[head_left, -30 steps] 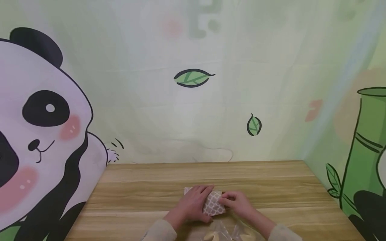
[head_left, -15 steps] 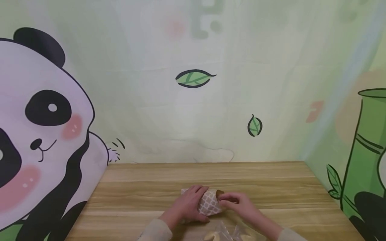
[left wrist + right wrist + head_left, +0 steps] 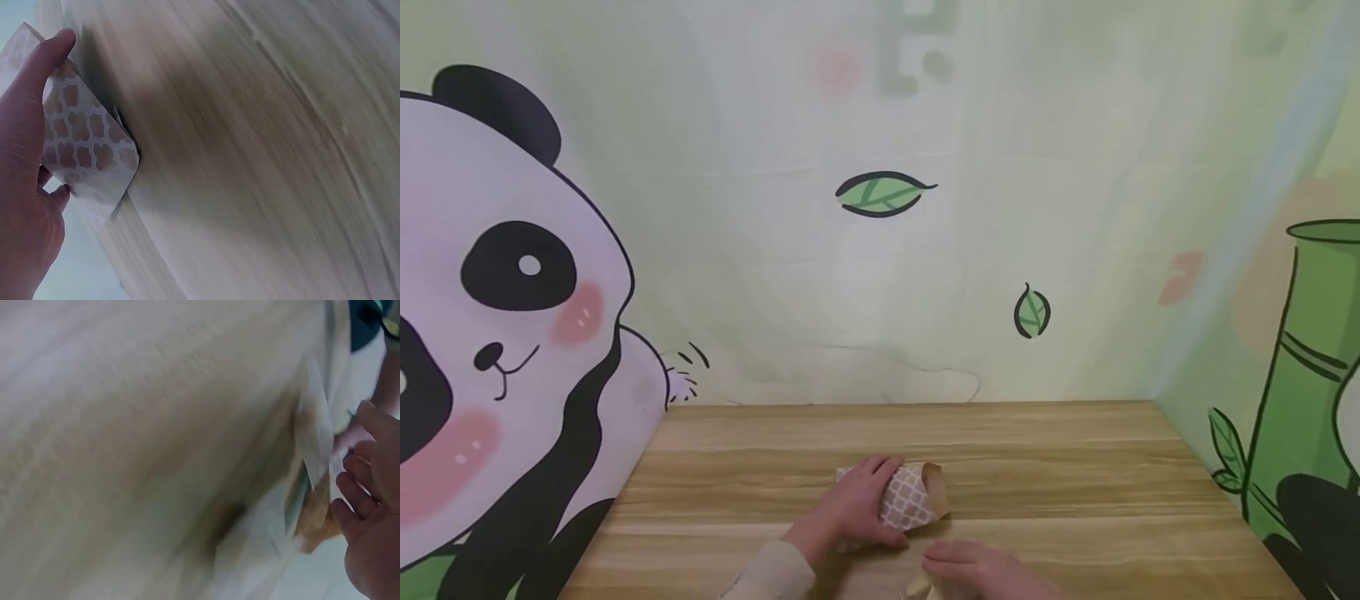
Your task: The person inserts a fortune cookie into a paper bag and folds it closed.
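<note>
A patterned paper bag [image 3: 907, 498], pinkish brown with a white lattice print, lies on the table with its brown mouth gaping to the right. My left hand [image 3: 856, 505] grips it from the left; in the left wrist view the thumb is on one side of the bag [image 3: 84, 134] and the fingers on the other. Near the front edge of the head view, my right hand [image 3: 977, 568] hovers over clear plastic packets [image 3: 919, 586] with tan contents. The right wrist view shows that hand [image 3: 378, 481] with loosely bent fingers, holding nothing, beside a blurred packet [image 3: 312, 425].
The wooden table [image 3: 737, 467] runs back to a pale green printed cloth [image 3: 760, 250]. A printed panda [image 3: 587, 367] is on the left, and printed bamboo [image 3: 1300, 375] is on the right.
My right hand has left the bag's mouth and come down toward the packets. The mouth has widened, showing more brown inside. My left hand has shifted slightly left with the bag.
</note>
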Motion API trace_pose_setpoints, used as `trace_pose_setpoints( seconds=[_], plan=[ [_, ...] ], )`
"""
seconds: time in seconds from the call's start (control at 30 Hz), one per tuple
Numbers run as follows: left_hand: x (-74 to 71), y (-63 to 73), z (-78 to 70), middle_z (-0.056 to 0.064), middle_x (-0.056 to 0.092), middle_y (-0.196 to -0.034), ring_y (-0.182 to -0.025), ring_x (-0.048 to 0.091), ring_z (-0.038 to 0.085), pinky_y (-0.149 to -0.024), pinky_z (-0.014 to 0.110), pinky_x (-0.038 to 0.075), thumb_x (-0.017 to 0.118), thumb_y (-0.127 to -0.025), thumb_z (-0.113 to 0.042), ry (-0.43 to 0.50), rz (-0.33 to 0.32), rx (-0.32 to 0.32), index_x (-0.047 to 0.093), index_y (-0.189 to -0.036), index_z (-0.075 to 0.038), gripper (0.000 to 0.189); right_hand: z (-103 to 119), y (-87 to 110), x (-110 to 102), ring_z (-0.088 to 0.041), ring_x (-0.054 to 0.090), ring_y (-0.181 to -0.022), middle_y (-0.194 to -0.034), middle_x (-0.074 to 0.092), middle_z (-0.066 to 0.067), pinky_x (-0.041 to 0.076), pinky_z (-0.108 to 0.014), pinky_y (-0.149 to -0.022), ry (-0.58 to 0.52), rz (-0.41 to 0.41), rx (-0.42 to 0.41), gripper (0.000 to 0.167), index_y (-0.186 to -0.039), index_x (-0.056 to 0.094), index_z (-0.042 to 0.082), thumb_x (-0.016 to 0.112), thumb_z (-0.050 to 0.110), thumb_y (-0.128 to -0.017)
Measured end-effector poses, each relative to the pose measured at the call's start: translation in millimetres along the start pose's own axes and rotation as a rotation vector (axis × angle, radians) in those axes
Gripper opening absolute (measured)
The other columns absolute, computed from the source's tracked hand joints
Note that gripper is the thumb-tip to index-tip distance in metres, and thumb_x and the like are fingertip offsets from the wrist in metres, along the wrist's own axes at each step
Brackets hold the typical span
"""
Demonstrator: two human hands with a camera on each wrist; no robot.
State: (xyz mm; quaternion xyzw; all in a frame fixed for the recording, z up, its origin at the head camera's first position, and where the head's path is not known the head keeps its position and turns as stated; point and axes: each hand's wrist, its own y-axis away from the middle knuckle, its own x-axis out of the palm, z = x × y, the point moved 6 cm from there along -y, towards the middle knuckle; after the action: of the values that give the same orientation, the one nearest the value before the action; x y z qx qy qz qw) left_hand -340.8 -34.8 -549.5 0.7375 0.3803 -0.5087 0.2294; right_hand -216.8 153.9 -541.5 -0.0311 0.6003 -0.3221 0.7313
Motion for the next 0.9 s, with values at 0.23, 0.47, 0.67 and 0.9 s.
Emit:
trace_pose_setpoints(
  seconds=[0.23,0.47,0.67,0.9],
  plan=[
    [-4.9,6.7,3.4,0.013,0.048,-0.159,-0.145,0.048,0.033,-0.118,0.052,0.045,0.095,-0.069,-0.057,0.001,0.004,0.003,0.040,-0.162,-0.009,0.118,11.0,3.1,14.4,-0.020,0.069,-0.126,-0.131,0.075,-0.009,0.052,-0.027,-0.109,0.154,-0.010,-0.274,0.037,-0.133,0.074,0.005,0.067,0.028,-0.105],
    [-6.7,10.3,6.8,0.013,0.047,-0.159,-0.145,0.048,0.031,-0.118,0.053,0.045,0.094,-0.070,-0.060,0.010,0.004,-0.003,0.039,-0.163,-0.010,0.119,0.1,-7.1,-6.1,-0.025,0.073,-0.119,-0.130,0.075,-0.012,0.060,-0.035,-0.098,0.208,0.044,-0.061,0.031,-0.127,0.078,0.007,0.079,0.016,-0.097],
    [-6.0,11.8,5.3,0.014,0.048,-0.158,-0.144,0.048,0.032,-0.117,0.053,0.046,0.095,-0.070,-0.059,0.021,0.014,0.004,0.039,-0.163,-0.009,0.119,-21.9,-9.2,-22.5,-0.035,0.069,-0.126,-0.137,0.071,-0.017,0.061,-0.041,-0.098,0.202,0.064,0.035,0.041,-0.126,0.079,0.008,0.083,-0.002,-0.086],
    [-5.8,12.3,5.3,0.014,0.046,-0.159,-0.145,0.047,0.033,-0.118,0.055,0.045,0.095,-0.071,-0.059,0.034,0.023,-0.010,0.037,-0.164,-0.009,0.120,-45.4,3.9,-37.3,-0.040,0.066,-0.129,-0.140,0.069,-0.017,0.060,-0.049,-0.098,0.274,0.050,0.065,0.043,-0.127,0.079,0.009,0.079,-0.004,-0.086]
  ],
)
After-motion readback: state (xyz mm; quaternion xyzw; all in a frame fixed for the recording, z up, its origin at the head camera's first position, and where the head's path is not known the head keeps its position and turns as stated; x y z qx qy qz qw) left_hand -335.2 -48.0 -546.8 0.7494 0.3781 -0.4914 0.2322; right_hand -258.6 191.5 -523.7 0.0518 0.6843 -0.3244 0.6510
